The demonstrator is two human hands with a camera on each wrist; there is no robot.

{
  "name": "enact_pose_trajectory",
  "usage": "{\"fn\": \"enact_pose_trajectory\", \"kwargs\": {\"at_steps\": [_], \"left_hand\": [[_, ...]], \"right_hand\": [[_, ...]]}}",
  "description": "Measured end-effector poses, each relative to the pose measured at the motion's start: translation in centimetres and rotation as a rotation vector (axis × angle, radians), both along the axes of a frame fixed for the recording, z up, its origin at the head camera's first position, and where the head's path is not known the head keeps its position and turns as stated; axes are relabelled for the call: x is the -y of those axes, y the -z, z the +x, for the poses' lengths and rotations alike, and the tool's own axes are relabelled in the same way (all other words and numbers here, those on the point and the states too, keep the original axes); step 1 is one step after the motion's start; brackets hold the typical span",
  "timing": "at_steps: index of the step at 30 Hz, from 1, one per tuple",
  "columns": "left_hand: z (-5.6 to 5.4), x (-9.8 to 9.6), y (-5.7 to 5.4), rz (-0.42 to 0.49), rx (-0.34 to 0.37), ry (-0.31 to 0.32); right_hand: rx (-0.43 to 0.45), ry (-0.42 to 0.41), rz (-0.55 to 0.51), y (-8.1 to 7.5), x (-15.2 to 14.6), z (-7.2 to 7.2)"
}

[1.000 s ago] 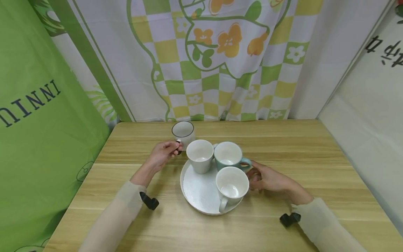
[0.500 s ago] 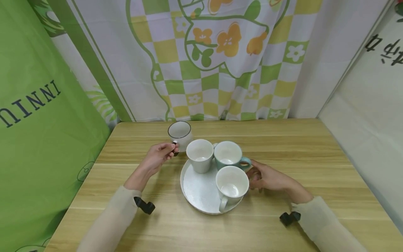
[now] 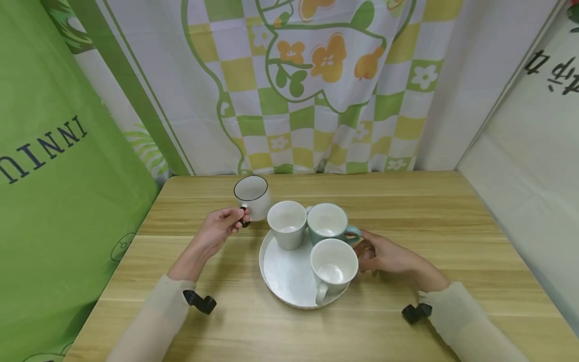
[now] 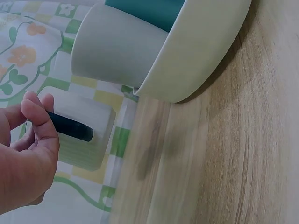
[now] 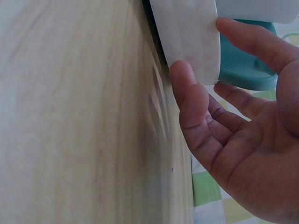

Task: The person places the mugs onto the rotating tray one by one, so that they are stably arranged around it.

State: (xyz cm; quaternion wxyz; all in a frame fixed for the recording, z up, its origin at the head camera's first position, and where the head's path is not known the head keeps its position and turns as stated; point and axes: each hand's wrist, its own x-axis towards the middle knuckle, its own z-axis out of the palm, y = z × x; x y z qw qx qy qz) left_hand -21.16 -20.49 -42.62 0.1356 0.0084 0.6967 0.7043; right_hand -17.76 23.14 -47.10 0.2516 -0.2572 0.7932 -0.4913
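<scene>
In the head view, my left hand point(image 3: 222, 227) pinches the black handle point(image 4: 70, 126) of a white mug with a dark rim point(image 3: 254, 202), behind and left of the round white tray point(image 3: 282, 281). The left wrist view shows this mug apart from the tabletop. On the tray stand a pale grey mug point(image 3: 287, 223) at the back left, a teal mug with a white inside point(image 3: 326, 223) at the back right and a whitish mug point(image 3: 333, 266) at the front right. My right hand point(image 3: 386, 255) rests against the tray's right side, thumb and fingertips at its rim and outer wall, gripping nothing.
A wooden table point(image 3: 429, 216) lies beneath everything. Behind its far edge hangs a checked curtain with flowers point(image 3: 307, 115). A green cloth point(image 3: 54, 201) covers the left side, and a white wall sheet point(image 3: 529, 166) closes the right side.
My left hand has moved left and slightly nearer with the dark-rimmed mug, away from the pale grey mug. My right hand, the tray and its mugs have stayed put.
</scene>
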Motion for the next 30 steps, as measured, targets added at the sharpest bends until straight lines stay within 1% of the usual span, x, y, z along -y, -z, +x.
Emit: {"fn": "enact_pose_trajectory", "kwargs": {"at_steps": [5, 11, 15, 19, 25, 30], "left_hand": [[0.5, 0.6, -0.2, -0.004, -0.005, 0.007], [1.4, 1.2, -0.5, -0.012, -0.008, 0.023], [2.1, 1.6, -0.8, -0.019, -0.014, 0.048], [2.7, 2.0, -1.1, -0.013, -0.02, 0.072], [3.4, 2.6, -1.6, -0.001, -0.017, 0.073], [4.0, 3.2, -1.9, 0.005, -0.03, 0.091]], "right_hand": [[0.003, 0.003, -0.001, -0.2, 0.0, 0.0], [0.004, 0.002, 0.003, -0.6, 0.1, 0.2], [0.002, 0.006, 0.01, -0.6, 0.0, 0.2], [0.001, 0.008, 0.014, -0.7, 0.0, 0.2], [-0.002, 0.005, 0.009, -0.7, 0.1, 0.2], [-0.004, 0.005, 0.008, -0.7, 0.1, 0.2]]}}
